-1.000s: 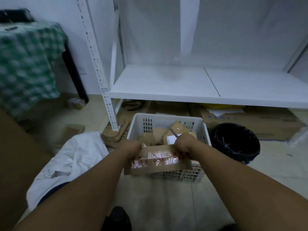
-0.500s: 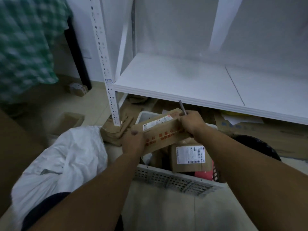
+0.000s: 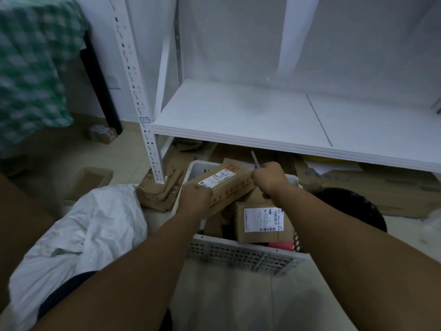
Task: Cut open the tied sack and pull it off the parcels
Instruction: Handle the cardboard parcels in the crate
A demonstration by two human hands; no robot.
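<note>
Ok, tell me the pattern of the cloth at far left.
The cloth is green-and-white checked; head view.

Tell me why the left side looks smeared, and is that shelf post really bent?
Head view: dim, flat indoor light, no glare; the green checked cloth at left is motion-blurred; the labelled parcel in the crate is fairly sharp; the wide-angle lens bows the shelf post.

L hand [image 3: 195, 196], R hand [image 3: 270, 179] both clenched, forward.
</note>
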